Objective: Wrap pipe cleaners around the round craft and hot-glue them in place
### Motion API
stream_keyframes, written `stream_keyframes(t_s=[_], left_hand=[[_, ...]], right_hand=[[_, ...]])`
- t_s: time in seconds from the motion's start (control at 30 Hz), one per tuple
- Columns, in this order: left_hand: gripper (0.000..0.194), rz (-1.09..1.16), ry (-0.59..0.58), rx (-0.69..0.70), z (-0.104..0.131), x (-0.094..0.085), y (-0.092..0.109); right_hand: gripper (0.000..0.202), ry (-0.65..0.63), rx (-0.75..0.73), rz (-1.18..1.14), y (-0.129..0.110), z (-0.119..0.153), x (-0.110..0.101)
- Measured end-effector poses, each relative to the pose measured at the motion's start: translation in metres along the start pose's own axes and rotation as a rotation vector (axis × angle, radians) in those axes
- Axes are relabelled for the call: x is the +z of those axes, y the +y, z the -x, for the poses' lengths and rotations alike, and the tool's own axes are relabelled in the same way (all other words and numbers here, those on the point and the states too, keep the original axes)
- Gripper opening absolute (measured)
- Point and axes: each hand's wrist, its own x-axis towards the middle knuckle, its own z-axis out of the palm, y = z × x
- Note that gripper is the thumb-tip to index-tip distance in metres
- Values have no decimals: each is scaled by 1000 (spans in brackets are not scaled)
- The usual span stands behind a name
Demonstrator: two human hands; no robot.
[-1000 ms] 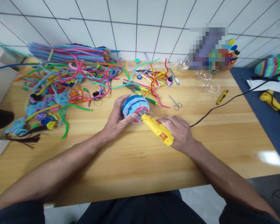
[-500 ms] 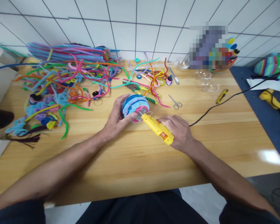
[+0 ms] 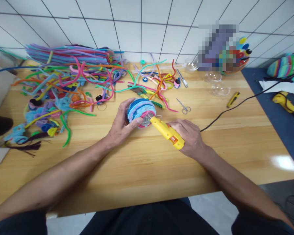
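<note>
My left hand (image 3: 123, 120) is wrapped round the left side of a ball (image 3: 140, 110) covered in bands of blue, light blue and lilac pipe cleaner. A pink ring circles a bare, clear patch on the ball's near right side, and my left thumb rests beside it. In my right hand (image 3: 188, 135) is a yellow hot glue gun (image 3: 168, 132), my fingers closed round its handle. Its nozzle points left at the clear patch; whether it touches cannot be made out. A black cord runs off to the right behind that hand.
A heap of loose pipe cleaners (image 3: 61, 88) covers the table's left side, with a bundle (image 3: 71, 55) against the tiled wall. Behind the ball lie pliers (image 3: 137, 89) and small scissors (image 3: 183, 107). Clear plastic spheres (image 3: 220, 88) and a yellow cutter (image 3: 233, 100) are farther right.
The glue gun's tip has shifted slightly right and up against the ball. The ball seems turned a little, and both hands keep their hold.
</note>
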Motion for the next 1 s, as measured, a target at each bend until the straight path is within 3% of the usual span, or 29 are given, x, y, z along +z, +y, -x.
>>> stream_keyframes(t_s=[1.0], left_hand=[[76,-28,28,15,2,1,-1]], right_hand=[[20,10,29,0,4,3,1]])
